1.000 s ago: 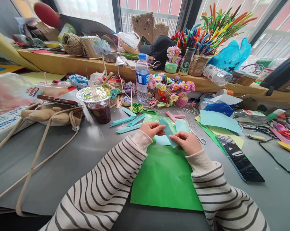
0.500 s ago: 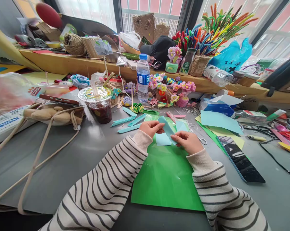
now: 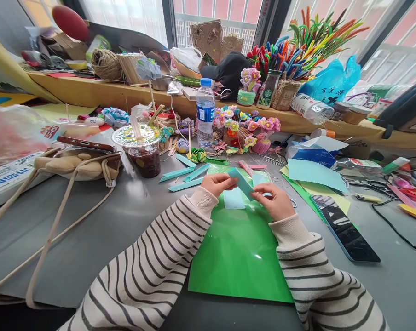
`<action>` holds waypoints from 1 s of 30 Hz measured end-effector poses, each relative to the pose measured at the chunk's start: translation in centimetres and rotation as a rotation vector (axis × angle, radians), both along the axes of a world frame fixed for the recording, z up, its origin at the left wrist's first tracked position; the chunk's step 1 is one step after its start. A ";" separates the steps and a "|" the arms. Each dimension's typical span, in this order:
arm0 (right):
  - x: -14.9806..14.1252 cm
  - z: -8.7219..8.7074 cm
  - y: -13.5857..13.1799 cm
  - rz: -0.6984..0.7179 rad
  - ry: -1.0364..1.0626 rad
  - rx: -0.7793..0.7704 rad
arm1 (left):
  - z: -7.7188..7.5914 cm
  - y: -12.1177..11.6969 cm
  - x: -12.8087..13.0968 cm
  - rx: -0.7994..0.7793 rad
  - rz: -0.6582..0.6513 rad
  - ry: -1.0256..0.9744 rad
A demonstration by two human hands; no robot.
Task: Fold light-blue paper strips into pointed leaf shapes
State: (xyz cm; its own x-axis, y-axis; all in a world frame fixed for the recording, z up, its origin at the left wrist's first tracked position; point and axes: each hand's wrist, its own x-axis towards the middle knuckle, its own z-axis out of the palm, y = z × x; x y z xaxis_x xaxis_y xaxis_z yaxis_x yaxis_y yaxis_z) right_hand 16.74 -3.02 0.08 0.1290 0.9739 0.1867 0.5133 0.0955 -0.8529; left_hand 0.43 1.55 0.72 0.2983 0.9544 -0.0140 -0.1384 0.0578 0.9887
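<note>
Fingers (image 3: 230, 182) on paper (image 3: 243, 185), drink (image 3: 145, 165) in cup (image 3: 139, 151)

Behind the right hand (image 3: 273, 202), I can see little of the scissors (image 3: 293, 203). Fingers (image 3: 229, 182) hide parts of the paper strip (image 3: 243, 185), and my view's left edge crops the plastic bag (image 3: 13, 126).

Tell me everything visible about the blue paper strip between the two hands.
The blue paper strip is narrow and straight-edged, matte and thin-looking. It slants from upper left to lower right, in view over the far part of the green sheet. The left hand has its grip near the upper end, the right hand near the lower. Fingers partly cover it; whether it is folded is unclear.
</note>
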 end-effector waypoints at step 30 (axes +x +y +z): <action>-1.0 0.8 -1.2 0.211 -0.023 0.304 | 0.0 -0.5 -0.1 -0.262 -0.374 0.044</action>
State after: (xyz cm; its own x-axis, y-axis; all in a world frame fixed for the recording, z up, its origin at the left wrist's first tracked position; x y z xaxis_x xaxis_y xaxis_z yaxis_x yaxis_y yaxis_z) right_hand 15.72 -4.20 0.88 -0.0759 0.8782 0.4723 0.4741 0.4485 -0.7577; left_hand 0.33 1.09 0.70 0.6156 0.7437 -0.2608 -0.0183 0.3442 0.9387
